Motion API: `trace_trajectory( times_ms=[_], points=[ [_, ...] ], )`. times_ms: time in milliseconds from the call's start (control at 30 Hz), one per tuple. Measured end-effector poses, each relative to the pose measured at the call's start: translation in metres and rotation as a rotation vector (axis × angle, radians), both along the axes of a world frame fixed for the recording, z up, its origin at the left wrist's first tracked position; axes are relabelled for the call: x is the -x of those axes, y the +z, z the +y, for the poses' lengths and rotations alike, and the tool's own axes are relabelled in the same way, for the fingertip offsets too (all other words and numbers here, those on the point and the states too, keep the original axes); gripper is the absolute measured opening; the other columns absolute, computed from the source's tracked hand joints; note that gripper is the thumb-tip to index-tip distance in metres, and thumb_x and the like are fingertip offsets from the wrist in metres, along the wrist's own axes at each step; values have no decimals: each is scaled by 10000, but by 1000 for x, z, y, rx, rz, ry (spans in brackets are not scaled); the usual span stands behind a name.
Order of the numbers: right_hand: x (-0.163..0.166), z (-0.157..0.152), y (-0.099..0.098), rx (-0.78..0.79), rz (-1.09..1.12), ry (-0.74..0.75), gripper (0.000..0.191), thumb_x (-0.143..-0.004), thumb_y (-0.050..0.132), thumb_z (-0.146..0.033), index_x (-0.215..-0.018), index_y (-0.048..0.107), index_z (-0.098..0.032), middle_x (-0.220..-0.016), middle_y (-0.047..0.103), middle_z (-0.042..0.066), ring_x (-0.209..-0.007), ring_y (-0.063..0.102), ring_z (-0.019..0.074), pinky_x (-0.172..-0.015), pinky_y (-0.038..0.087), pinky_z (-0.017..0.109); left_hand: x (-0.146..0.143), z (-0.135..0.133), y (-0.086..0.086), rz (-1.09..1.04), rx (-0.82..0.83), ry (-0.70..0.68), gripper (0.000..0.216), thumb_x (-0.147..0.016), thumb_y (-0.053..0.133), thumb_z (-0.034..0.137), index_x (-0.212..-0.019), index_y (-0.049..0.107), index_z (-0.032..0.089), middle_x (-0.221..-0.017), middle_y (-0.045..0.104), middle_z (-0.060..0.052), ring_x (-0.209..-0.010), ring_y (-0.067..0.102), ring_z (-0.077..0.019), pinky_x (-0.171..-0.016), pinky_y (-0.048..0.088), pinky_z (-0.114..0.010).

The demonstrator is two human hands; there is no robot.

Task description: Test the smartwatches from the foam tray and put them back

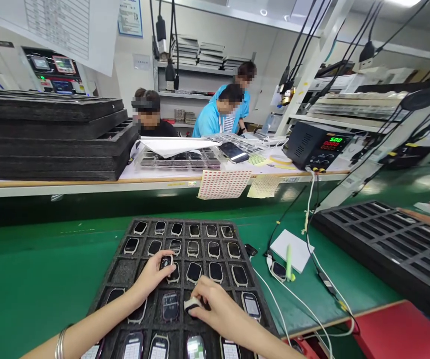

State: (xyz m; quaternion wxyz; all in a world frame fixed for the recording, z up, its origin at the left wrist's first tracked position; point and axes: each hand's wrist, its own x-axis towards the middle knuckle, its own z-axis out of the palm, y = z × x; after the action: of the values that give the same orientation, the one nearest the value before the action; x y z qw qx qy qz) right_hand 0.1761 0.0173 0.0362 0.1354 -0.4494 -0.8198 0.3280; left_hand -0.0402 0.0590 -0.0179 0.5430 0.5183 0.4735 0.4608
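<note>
A black foam tray (125, 271) lies on the green belt in front of me, its pockets filled with several small watch-like devices. My left hand (150, 276) rests over the tray's middle and pinches one small dark device (166, 262) between fingers and thumb. My right hand (215, 309) is curled just to the right and lower, fingers closed on a small white-and-black piece (191, 304) above the tray. A bracelet (61, 344) sits on my left wrist.
Right of the tray lie a white pad (299, 249), a green pen (288, 262), a loose device (278, 270) and white cables (312, 299). Another black tray (386, 244) sits at right. Stacked foam trays (50, 134), a power supply (317, 145) and three people are beyond.
</note>
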Motion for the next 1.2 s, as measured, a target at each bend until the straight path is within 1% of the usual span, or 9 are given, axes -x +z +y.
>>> trace_trajectory(
  times_ms=[67, 133, 267, 367, 433, 667, 800, 967, 1200],
  points=[
    [-4, 7, 8, 104, 230, 12, 75, -857, 616, -215, -905, 562, -194, -1006, 596, 37, -905, 594, 181, -755, 477, 285, -5, -3, 8, 15, 6, -9, 398, -698, 699, 297, -1063, 609, 164, -1046, 628, -80, -1006, 562, -256, -921, 404, -375],
    [-8, 16, 14, 272, 529, -41, 132, -899, 558, -309, -961, 520, -198, -1003, 622, 59, -865, 633, 190, -649, 514, 276, -12, -7, 18, 24, -27, -36, 401, -702, 691, 244, -1085, 594, 180, -1095, 612, -72, -1048, 547, -244, -942, 400, -363],
    [-19, 29, 15, 447, 817, -217, 294, -885, 590, -390, -1069, 495, -182, -849, 675, 61, -425, 534, 91, -329, 363, 173, -29, -15, 36, 60, -139, -124, 502, -759, 646, 198, -1233, 482, 201, -1067, 575, -57, -949, 573, -202, -850, 462, -323],
    [-26, 31, 12, 561, 932, -250, 397, -880, 612, -352, -1214, 489, -176, -940, 681, 107, -477, 539, 92, -345, 385, 173, -38, -21, 42, 94, -152, -202, 554, -803, 595, 174, -1308, 374, 228, -1014, 547, -37, -753, 581, -149, -659, 486, -262],
    [-29, 29, 8, 644, 1008, -225, 434, -882, 613, -321, -1271, 475, -190, -999, 668, 117, -585, 595, 125, -416, 456, 199, -40, -24, 43, 112, -159, -222, 544, -807, 583, 154, -1299, 364, 230, -998, 540, -31, -730, 572, -138, -638, 478, -248],
    [-28, 27, -5, 706, 1072, -147, 318, -833, 683, -235, -1140, 604, -211, -796, 645, 20, -567, 609, 124, -484, 507, 220, -37, -24, 34, 76, -117, -239, 403, -772, 602, 111, -1138, 461, 200, -946, 557, -23, -829, 563, -162, -750, 459, -271],
    [-29, 27, -9, 783, 1089, -128, 347, -836, 681, -256, -1167, 589, -211, -909, 682, 68, -550, 619, 125, -480, 508, 229, -36, -23, 32, 36, -50, -286, 292, -778, 589, 117, -1045, 498, 195, -876, 534, -2, -759, 535, -148, -687, 444, -255],
    [-29, 24, -11, 817, 1078, -131, 358, -842, 672, -272, -1180, 576, -205, -924, 684, 87, -570, 635, 135, -455, 486, 205, -34, -20, 27, 62, -88, -281, 267, -756, 603, 102, -996, 520, 181, -941, 542, -20, -905, 515, -177, -809, 409, -278],
    [-27, 24, -8, 830, 1030, -169, 390, -819, 693, -313, -1177, 576, -210, -955, 672, 84, -562, 642, 149, -446, 498, 235, -33, -20, 28, 139, -75, -286, 192, -776, 573, 137, -953, 512, 179, -874, 536, -7, -832, 514, -170, -774, 400, -278]
  ],
)
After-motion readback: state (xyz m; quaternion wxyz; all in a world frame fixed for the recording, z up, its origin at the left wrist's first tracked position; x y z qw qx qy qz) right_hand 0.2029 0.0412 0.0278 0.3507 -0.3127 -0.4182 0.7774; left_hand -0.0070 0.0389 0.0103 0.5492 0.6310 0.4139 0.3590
